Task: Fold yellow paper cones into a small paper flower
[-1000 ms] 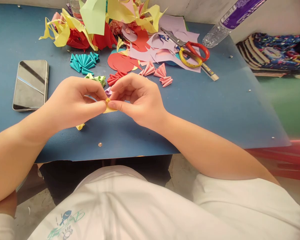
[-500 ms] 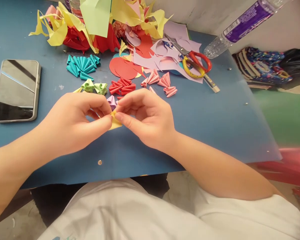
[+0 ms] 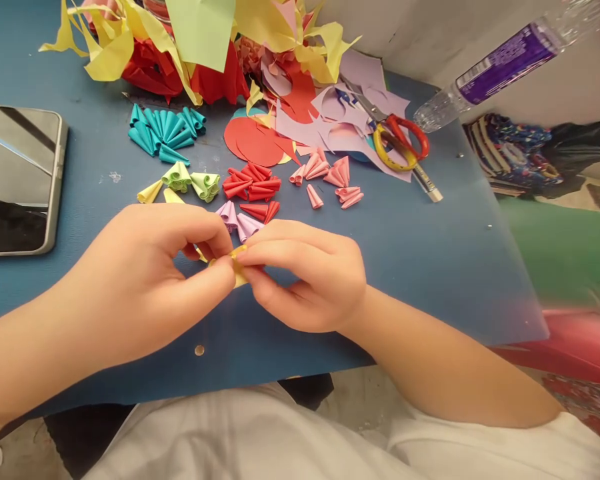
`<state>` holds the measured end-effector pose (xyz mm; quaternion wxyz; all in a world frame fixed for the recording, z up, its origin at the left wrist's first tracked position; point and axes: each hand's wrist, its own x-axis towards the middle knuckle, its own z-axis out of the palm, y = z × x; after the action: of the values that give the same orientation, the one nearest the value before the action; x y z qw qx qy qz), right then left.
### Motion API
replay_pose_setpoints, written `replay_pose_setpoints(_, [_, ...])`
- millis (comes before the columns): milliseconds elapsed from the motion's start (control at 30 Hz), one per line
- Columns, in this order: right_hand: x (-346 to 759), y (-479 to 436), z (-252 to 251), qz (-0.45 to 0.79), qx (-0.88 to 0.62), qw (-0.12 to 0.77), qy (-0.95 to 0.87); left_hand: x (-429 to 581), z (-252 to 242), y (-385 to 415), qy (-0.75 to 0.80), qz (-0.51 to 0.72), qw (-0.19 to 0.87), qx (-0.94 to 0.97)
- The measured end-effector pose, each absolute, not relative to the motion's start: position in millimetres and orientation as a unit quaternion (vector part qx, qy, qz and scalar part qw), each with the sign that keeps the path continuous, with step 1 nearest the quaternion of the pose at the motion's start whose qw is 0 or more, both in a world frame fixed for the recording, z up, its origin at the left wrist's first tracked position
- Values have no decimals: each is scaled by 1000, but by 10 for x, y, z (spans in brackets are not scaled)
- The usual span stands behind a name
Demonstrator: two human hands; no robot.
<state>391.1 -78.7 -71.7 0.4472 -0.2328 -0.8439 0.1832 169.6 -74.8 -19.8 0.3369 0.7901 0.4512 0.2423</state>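
Note:
Between my fingertips is a small piece of yellow paper [image 3: 239,275], partly rolled and largely covered by the fingers. My left hand [image 3: 163,280] pinches it from the left, thumb against fingers. From the right, my right hand [image 3: 307,273] grips its other side, also closed. Just beyond the hands lie purple paper cones [image 3: 247,225] and red paper cones [image 3: 253,181]. Yellow cones [image 3: 150,192] and green cones [image 3: 205,186] are past my left hand, with teal cones [image 3: 163,132] farther back. Pink cones [image 3: 337,171] lie beyond my right hand.
A phone [image 3: 17,180] lies at the left. Red paper circles [image 3: 257,140], purple scraps [image 3: 305,127], scissors [image 3: 400,137] and a cutter-like stick [image 3: 427,183] lie at the back. Crumpled yellow paper [image 3: 113,53] is heaped behind; a plastic bottle [image 3: 505,63] is at the far right.
My right hand's fingers have closed more over the yellow paper, its back turned upward. The whole view has shifted slightly, with both hands lower in the picture.

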Motion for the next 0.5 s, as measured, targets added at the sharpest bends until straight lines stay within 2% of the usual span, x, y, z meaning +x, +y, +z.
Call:
replay_pose_setpoints(267, [3860, -809, -751, 312, -297, 487, -759, 1652, -205, -727, 462, 220, 343, 788])
replay_pose_setpoints(500, [3905, -818, -685, 204, -285, 435, -829, 1630, -213, -676, 455, 198, 387, 777])
